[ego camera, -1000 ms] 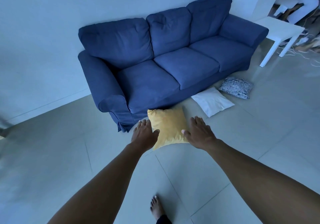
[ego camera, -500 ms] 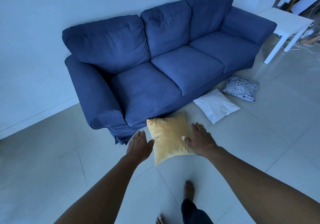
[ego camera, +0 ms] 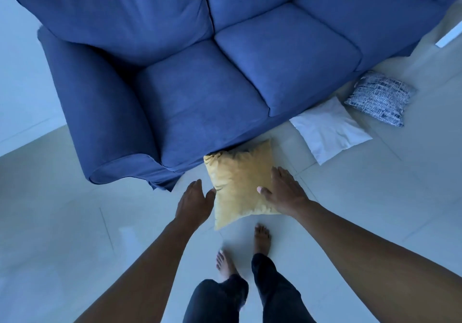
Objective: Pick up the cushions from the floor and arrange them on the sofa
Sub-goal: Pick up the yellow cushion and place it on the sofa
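Reaching: both my arms stretched down; bare feet on pale tiles
Left hand [ego camera: 195, 201]: fingers spread, beside the square yellow velvet cushion [ego camera: 238, 185]
Right hand [ego camera: 283, 192]: fingers splayed flat on it
Cushion: floor, against blue fabric sofa [ego camera: 200, 72]

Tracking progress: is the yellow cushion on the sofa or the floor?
On the floor: yellow cushion lies on tiles before the sofa.

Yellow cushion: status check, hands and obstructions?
Left hand open at yellow cushion's left edge; right hand open, flat on its right side. Cushion on floor against sofa. Nothing in the way.
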`<state>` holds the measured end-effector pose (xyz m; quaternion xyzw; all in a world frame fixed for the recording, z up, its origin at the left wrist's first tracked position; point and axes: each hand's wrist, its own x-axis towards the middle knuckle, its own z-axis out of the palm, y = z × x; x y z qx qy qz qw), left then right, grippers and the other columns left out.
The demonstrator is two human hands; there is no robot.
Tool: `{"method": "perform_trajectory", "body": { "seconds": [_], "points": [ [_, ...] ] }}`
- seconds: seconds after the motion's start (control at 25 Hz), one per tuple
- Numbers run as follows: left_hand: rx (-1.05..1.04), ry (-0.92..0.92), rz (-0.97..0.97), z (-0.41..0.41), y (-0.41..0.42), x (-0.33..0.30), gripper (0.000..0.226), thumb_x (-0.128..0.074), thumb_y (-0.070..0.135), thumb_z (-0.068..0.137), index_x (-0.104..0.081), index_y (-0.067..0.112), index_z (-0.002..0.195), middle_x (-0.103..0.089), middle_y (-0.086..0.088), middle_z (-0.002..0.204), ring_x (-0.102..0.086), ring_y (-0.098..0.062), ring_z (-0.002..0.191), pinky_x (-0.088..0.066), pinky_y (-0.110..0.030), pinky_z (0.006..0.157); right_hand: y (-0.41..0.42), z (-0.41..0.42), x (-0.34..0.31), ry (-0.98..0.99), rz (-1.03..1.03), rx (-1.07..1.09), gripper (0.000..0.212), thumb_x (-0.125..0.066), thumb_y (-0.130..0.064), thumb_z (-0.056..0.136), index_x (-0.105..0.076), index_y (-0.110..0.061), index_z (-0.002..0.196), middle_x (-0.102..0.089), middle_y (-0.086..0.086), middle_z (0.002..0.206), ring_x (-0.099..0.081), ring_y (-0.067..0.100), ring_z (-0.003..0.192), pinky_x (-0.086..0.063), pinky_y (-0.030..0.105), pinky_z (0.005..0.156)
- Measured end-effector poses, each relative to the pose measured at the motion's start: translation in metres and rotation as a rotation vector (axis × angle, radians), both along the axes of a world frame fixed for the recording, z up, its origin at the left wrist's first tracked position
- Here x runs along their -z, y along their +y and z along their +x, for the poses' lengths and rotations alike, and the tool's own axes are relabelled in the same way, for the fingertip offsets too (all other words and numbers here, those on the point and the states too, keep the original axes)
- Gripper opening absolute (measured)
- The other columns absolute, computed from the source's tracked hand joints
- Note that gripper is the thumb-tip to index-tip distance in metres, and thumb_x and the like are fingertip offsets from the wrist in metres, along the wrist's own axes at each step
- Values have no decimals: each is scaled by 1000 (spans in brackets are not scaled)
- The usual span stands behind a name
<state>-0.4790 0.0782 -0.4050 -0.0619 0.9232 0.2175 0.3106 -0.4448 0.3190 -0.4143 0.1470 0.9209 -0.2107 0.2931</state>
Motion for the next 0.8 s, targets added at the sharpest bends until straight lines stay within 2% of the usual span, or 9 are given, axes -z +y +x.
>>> {"method": "perform_trajectory", "body": {
  "seconds": [0.12,0.32,0.56,0.68,0.72,0.76,0.8],
  "points": [
    [-69,-65,16,-16,11,50,68,-50,42,107,-35,5,162,-38,-14,169,-35,-29,156,-28,-40,124,13,-25,51,-49,-22,0,80,-50,-50,102,-20,-4,160,-21,16,169,-17,32,158,-28,49,121],
    [-148,-167,16,-59,14,180,67,-53,41,106,-38,6,161,-41,-15,167,-38,-31,154,-30,-39,123,23,-69,183,-106,-73,66,86,-53,-52,101,-17,-3,162,-19,16,171,-21,33,157,-29,45,121],
    [-304,-244,62,-108,7,329,72,-58,48,102,-42,6,159,-47,-15,163,-43,-31,151,-35,-41,120,32,-105,338,-140,-107,150,92,-56,-55,99,-19,0,161,-26,20,168,-29,37,153,-31,45,120],
    [-390,-306,76,-118,2,416,83,-63,54,96,-43,-1,155,-46,-21,162,-45,-35,149,-37,-46,120,44,-117,420,-167,-78,269,93,-57,-62,95,-27,-2,158,-36,20,163,-39,37,148,-37,43,113],
    [-440,-329,91,-120,1,436,88,-66,56,93,-44,-5,153,-42,-25,162,-50,-36,145,-39,-47,118,47,-115,441,-182,-71,325,94,-57,-68,92,-32,-5,157,-42,17,160,-43,37,145,-39,44,110],
    [-501,-348,122,-121,0,455,91,-69,57,90,-45,-8,150,-55,-24,152,-60,-32,135,-43,-46,113,53,-112,464,-199,-62,399,95,-57,-74,88,-38,-8,153,-49,14,155,-49,36,141,-41,44,108],
    [-572,-371,156,-124,0,475,90,-72,57,88,-50,-10,144,-64,-20,135,-72,-23,115,-46,-43,105,61,-120,478,-176,-74,547,96,-57,-80,82,-46,-10,147,-56,11,148,-54,35,136,-44,42,105]
  ]
}}
